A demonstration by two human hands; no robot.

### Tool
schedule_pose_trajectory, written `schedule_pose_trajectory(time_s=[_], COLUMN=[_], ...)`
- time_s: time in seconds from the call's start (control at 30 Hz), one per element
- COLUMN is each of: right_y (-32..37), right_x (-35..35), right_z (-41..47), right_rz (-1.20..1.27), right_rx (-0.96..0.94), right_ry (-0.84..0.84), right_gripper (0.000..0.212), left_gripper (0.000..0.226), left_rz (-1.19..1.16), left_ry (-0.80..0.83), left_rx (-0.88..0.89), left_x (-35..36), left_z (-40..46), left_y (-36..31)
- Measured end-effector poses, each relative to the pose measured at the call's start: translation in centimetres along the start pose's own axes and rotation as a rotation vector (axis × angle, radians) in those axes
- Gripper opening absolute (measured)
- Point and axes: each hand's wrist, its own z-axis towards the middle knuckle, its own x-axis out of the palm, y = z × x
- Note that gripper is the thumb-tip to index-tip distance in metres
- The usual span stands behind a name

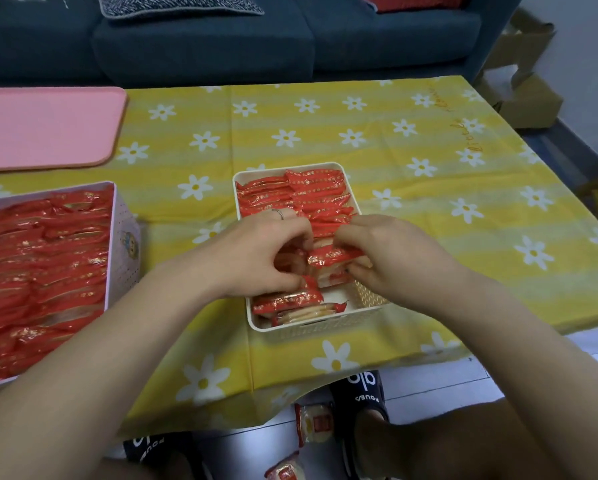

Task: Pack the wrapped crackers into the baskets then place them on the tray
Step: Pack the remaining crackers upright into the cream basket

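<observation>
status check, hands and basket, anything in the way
Both hands, left and right, gripping wrapped crackers over the white basket. Basket nearly full. Pink tray bare. Two packets on the floor.

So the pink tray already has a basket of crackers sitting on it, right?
Not quite. The head view shows the pink tray with nothing on it. The white basket of wrapped crackers sits on the yellow flowered tablecloth, both hands working in it.

One basket [256,317] — one tray [48,129] — two hands [256,251]
</observation>
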Motion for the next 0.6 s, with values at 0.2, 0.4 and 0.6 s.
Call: schedule_pose_trajectory(time_s=[0.2,0.4,0.6], right_y=[0.5,1.5,2.0], right_x=[2.5,2.0,2.8], right_z=[0.3,0.4,0.8], right_rz=[-0.233,-0.270,-0.208], right_rx=[-0.004,0.004,0.003], right_ry=[-0.066,-0.115,-0.038], right_gripper=[0.020,0.044,0.047], left_gripper=[0.047,0.046,0.061], left_rz=[0.246,0.398,0.487], left_ry=[0.058,0.012,-0.001], left_rx=[0.027,0.013,-0.026], left_x=[-0.1,0.6,1.4], left_z=[-0.1,0.0,0.4], left_y=[0.0,-0.6,-1.6])
